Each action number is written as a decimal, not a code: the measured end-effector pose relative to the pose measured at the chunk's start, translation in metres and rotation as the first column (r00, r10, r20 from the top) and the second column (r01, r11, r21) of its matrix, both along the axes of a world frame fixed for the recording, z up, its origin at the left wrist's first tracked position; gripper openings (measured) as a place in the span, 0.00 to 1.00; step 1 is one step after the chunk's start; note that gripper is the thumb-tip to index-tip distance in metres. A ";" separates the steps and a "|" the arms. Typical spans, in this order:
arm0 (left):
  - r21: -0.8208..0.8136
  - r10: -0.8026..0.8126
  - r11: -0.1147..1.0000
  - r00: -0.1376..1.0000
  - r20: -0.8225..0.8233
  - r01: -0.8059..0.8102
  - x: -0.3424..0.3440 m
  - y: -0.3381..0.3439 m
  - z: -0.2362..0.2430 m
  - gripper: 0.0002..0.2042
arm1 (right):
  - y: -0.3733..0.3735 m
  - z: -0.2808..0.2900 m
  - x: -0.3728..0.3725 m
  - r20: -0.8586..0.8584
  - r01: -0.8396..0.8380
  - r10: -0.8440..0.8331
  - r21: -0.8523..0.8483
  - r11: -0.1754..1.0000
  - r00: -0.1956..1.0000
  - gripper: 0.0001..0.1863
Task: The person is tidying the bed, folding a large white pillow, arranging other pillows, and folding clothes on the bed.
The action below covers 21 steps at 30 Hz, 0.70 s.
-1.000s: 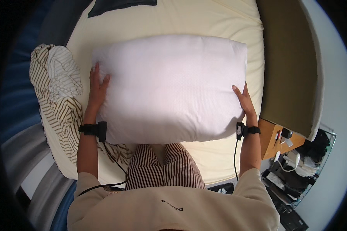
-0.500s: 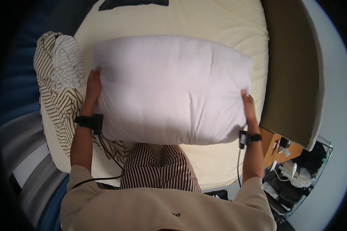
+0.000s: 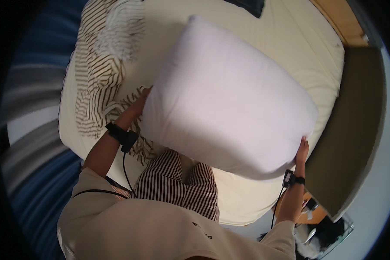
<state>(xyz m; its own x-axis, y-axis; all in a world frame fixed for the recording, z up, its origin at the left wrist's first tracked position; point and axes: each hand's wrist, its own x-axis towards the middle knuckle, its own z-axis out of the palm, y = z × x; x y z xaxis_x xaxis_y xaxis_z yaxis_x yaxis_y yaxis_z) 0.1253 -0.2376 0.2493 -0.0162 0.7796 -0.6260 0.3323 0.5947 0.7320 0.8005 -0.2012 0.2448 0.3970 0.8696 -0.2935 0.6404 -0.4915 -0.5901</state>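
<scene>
Pillow [image 3: 229,95]: one, large, plump, roughly rectangular with rounded corners, pale white-lilac cover, smooth and matte, softly creased towards its ends; located over the bed before the person, set slantwise, its long sides running from upper left down to lower right; whether lifted or resting cannot be told. Left hand [image 3: 144,99]: at the pillow's left edge, touching, its fingers mostly hidden behind the cover, so their spread cannot be told. Right hand [image 3: 303,149]: clamped on the pillow's near right corner, digits close together at the fabric, the cover puckered beside them. Wrist straps: two, black, each with a small boxy device and thin cable, left [image 3: 125,138] and right [image 3: 293,178]. Sheet [image 3: 299,47]: cream, thin, rippled along the right-hand border. Striped cloth [image 3: 95,99]: off-white with brown stripes, limp, crumpled in loose folds, left of the pillow. White cloth [image 3: 123,34]: finely gathered, bunched against the striped cloth. Dark flat piece [image 3: 249,6]: fabric-like, cornered, at the upper edge. Panel [image 3: 355,117]: olive-brown, broad, flat-faced, pale-rimmed, along the bed's right side. Trousers [image 3: 160,180]: dark and light stripes. Shirt [image 3: 138,229]: beige, smooth, short-sleeved
</scene>
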 end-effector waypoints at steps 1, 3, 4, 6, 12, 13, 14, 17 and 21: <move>0.005 0.063 0.998 0.991 0.117 -0.064 0.002 -0.002 0.001 0.26 | 0.001 -0.003 0.014 -0.006 -0.001 0.001 0.009 1.000 1.000 0.32; -0.007 0.174 0.984 0.960 0.220 -0.176 -0.001 -0.009 -0.006 0.26 | 0.013 -0.003 0.014 -0.005 -0.060 0.060 -0.030 0.998 0.998 0.32; 0.002 0.107 0.994 0.946 0.307 -0.113 -0.005 -0.007 -0.017 0.25 | 0.019 -0.004 0.015 -0.004 -0.099 0.099 -0.032 0.995 0.995 0.32; 0.012 0.075 0.996 0.915 0.396 -0.087 0.000 -0.014 -0.033 0.25 | 0.030 -0.003 0.018 -0.006 -0.018 0.018 -0.025 1.000 1.000 0.33; 0.273 0.042 0.955 0.967 0.250 -0.112 0.011 -0.034 -0.041 0.22 | 0.037 0.008 0.012 -0.113 0.055 -0.070 -0.128 0.990 0.991 0.25; 0.255 0.037 0.962 0.974 0.224 -0.096 0.011 -0.033 -0.035 0.22 | 0.038 0.010 0.015 -0.109 0.051 -0.065 -0.129 0.990 0.992 0.25; 0.240 0.030 0.967 0.977 0.211 -0.082 0.012 -0.033 -0.031 0.22 | 0.036 0.014 0.021 0.005 -0.040 0.041 -0.128 0.991 0.999 0.25; 0.196 0.036 0.977 0.978 0.207 -0.077 0.005 -0.046 -0.030 0.21 | 0.030 0.022 0.001 -0.025 0.015 -0.015 -0.011 1.000 1.000 0.26; 0.137 0.046 0.988 0.976 0.211 -0.077 0.003 -0.060 -0.028 0.20 | 0.040 0.076 -0.089 0.003 -0.131 0.134 0.247 0.960 0.991 0.30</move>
